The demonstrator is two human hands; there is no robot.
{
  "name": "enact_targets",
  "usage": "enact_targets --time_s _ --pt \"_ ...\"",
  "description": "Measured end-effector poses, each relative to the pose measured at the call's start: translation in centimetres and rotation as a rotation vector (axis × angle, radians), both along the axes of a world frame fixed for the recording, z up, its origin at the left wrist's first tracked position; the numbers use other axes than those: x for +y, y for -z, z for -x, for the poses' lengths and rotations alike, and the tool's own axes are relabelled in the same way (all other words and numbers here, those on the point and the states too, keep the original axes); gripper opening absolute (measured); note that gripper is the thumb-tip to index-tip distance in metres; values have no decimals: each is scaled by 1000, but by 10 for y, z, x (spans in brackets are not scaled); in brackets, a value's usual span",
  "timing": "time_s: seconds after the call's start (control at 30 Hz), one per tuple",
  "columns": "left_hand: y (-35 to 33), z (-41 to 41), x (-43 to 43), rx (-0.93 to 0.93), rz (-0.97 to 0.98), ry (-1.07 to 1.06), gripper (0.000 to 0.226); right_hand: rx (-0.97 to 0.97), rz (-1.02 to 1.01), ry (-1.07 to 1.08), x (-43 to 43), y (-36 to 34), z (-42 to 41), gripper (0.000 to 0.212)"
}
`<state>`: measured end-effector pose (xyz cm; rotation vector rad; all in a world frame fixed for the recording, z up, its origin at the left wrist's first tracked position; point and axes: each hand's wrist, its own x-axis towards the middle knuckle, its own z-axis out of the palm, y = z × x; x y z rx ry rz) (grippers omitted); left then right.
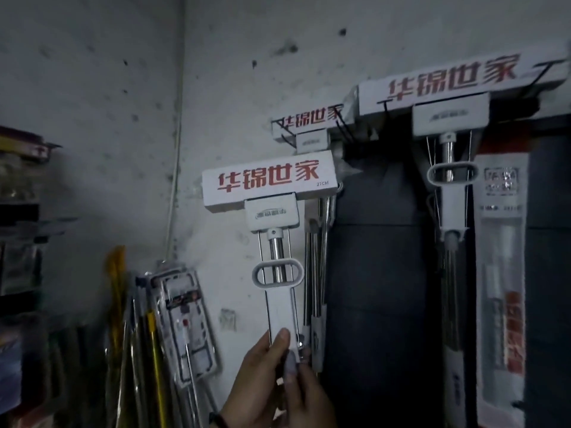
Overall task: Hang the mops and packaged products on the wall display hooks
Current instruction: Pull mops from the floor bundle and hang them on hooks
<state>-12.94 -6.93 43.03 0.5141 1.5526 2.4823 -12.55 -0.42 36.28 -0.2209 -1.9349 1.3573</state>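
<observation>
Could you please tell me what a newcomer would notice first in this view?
The white sponge mop with bold red lettering stands out at centre, held upright against the wall by the left hand and right hand low on its handle. Above right, a larger mop with the same lettering hangs on black wire hooks, and a smaller mop sits between them.

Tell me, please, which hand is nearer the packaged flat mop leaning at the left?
Left. Both grip the held mop; the left hand sits just right of the packaged flat mop, the right hand farther right.
</observation>
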Motion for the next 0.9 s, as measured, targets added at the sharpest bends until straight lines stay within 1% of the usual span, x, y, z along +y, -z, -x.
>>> enact_targets --time_s 0.03,0.1,0.13,0.17,0.23,0.4,0.5,0.6,0.7,0.9 --pt "-9 6 2 29 7 7 33 -28 -24 -72 11 -17 -4 58" --pt "-28 22 5 79 12 28 41 -19 -8 -185 22 -36 5 28" --pt "-39 29 6 107 20 34 42 -10 -9 -196 29 -46 12 27" --pt "-51 35 7 135 31 35 43 16 -12 -236 33 -60 17 29" --pt "-75 48 9 173 36 37 47 68 -81 -249 40 -83 31 27" --pt "-140 82 11 260 25 128 35 143 -73 -230 42 -147 59 31" --pt "-179 99 10 292 49 167 36 146 -72 -219 41 -183 78 38" --pt "-211 117 12 291 30 196 40 152 -40 -194 41 -215 94 42" --pt "-232 134 14 277 28 232 56 109 4 -170 39 -238 104 41" --pt "-241 155 22 284 65 298 55 88 34 -87 44 -245 126 48"
